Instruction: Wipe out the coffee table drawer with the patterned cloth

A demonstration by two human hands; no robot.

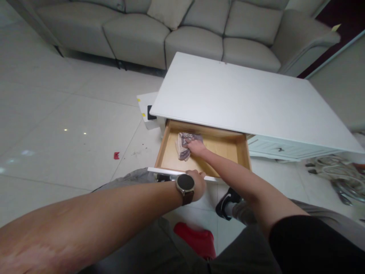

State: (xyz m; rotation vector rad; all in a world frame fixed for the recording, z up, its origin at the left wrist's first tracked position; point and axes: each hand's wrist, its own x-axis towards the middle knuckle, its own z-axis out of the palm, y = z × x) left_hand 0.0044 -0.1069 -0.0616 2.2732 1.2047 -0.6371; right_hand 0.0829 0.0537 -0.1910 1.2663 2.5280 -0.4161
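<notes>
A wooden drawer is pulled out from a white table. Inside it, toward the left, lies a folded patterned cloth. My right hand reaches into the drawer and has its fingers on the cloth, partly curled against it. My left hand, with a watch on the wrist, is at the drawer's front edge, its fingers curled over the top of the white front panel.
A grey sofa stands behind the table. Left of the table is a white box with a black item. A red scrap lies on the floor, a red object below me, and coiled hoses at right.
</notes>
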